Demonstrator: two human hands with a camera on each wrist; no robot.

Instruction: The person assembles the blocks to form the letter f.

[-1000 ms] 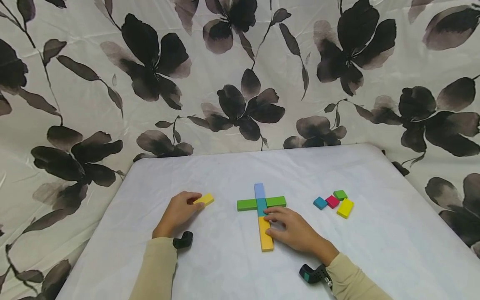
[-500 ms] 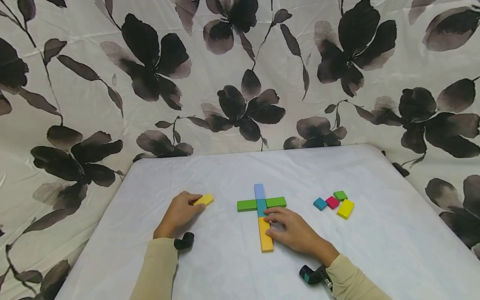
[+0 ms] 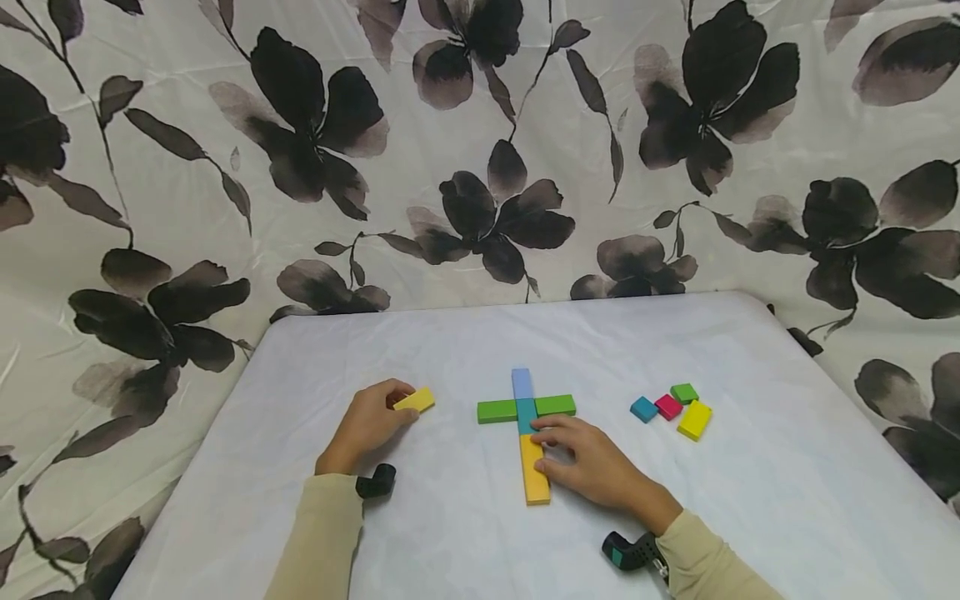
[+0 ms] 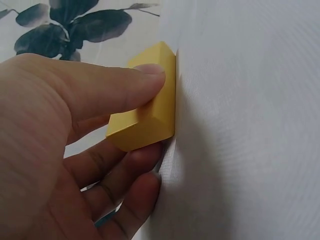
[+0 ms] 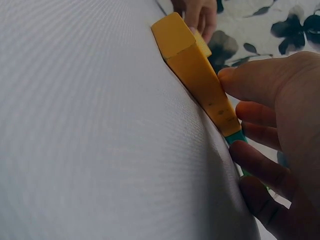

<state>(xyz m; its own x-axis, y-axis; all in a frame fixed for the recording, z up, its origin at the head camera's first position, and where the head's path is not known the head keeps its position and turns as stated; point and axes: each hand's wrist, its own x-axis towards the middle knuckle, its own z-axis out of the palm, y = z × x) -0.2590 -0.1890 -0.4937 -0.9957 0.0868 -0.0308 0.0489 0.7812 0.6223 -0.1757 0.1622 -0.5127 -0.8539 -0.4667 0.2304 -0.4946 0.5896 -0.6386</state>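
Observation:
My left hand [image 3: 369, 419] pinches a small yellow block [image 3: 415, 401] between thumb and fingers, left of a cross of flat blocks. In the left wrist view, the block [image 4: 155, 107] is tilted with an edge against the white cloth. At the cross's lower arm, the fingertips of my right hand [image 3: 592, 462] rest along the right side of a long orange-yellow block [image 3: 535, 479], fingers loosely bent. Above that block lie a teal block [image 3: 527, 410] and a light blue block [image 3: 521, 383]. Green blocks [image 3: 497, 412] form both side arms.
To the right lies a loose group: a blue block [image 3: 643, 409], a red block [image 3: 668, 407], a green block [image 3: 684, 392] and a bright yellow block [image 3: 694, 421]. White cloth [image 3: 450, 533] covers the table. A floral curtain [image 3: 420, 167] hangs behind it.
The left hand has shifted slightly right with the yellow block, which has turned a little. The right hand stays at the orange-yellow block. The head view has moved slightly.

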